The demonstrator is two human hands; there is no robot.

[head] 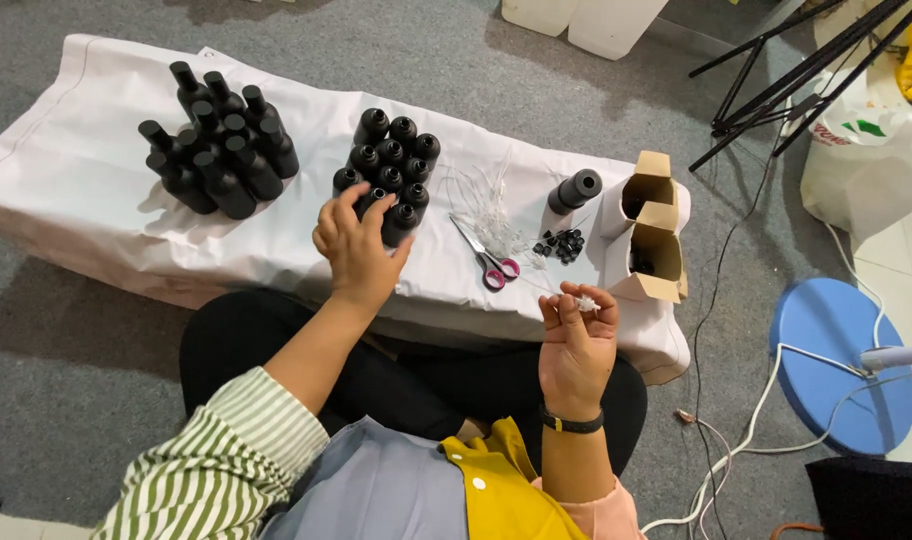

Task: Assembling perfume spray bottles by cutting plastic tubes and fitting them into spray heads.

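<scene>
The left hand [356,245] curls around a black bottle [376,205] at the front of the open-bottle bunch [391,165], hiding most of it. To the right of that bunch, past the scissors [488,260], the right hand [576,335] pinches a small clear thing [583,300], too tiny to make out. The white-covered counter [96,200] holds it all.

Around the left hand [359,243], the uncapped black bottles [388,165] crowd just ahead of its fingers. Bare white cloth [96,200] lies open to its left before the capped bottles [221,150]. To its right, scissors [488,257], small caps [561,245] and cardboard boxes [648,235] block passage.
</scene>
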